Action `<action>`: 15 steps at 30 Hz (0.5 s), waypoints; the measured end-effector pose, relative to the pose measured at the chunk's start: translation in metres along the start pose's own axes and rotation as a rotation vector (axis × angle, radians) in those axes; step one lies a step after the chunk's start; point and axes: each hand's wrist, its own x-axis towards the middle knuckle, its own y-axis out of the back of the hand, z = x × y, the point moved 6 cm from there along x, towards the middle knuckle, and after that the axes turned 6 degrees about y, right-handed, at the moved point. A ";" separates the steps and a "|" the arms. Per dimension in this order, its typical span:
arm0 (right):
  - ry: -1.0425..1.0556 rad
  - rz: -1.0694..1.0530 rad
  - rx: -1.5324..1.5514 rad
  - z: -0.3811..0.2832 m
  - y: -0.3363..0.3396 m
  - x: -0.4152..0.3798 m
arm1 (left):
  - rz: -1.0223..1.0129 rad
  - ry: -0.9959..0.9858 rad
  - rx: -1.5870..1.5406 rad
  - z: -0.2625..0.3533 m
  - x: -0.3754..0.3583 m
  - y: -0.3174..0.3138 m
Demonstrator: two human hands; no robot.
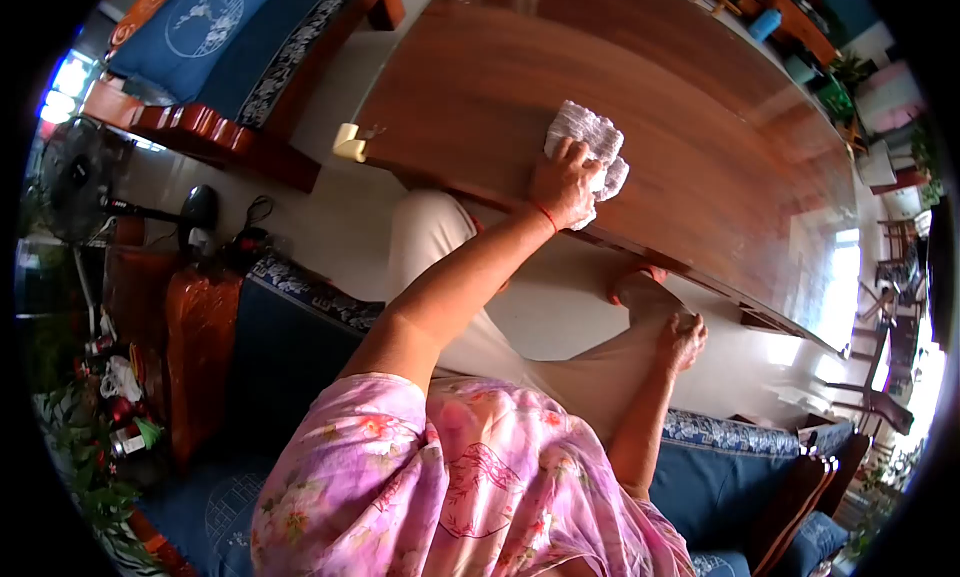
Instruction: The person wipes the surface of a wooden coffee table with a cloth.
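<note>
My left hand (566, 185) presses a crumpled, whitish cloth (585, 127) onto the brown wooden table (470, 87), near the edge closest to me. Its fingers are bent over the cloth, and part of the cloth hangs at the table edge. A red string circles my left wrist. Lower on the right, my right hand (684, 342) rests on my right knee, off the table. Its fingers are slightly bent and apart, and nothing shows in them.
A pale yellow corner guard (348, 143) sits at the table's left corner. Blue-cushioned wooden seating (290, 62) stands at upper left, a black fan (80, 177) at far left. Chairs (880, 397) and plants are at the right. My legs reach under the table's near edge.
</note>
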 end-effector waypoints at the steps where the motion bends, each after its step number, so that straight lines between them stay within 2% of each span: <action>1: -0.004 -0.020 -0.022 0.000 0.001 -0.004 | 0.152 -0.035 0.034 -0.014 -0.007 0.012; 7: -0.018 -0.072 0.002 0.003 -0.004 0.006 | 0.211 -0.065 0.004 -0.112 -0.019 0.058; 12: -0.006 -0.187 -0.011 0.016 -0.007 0.024 | 0.220 0.020 0.102 -0.203 -0.033 0.086; 15: -0.016 -0.258 0.033 0.027 -0.013 0.033 | 0.221 0.106 0.178 -0.232 -0.038 0.112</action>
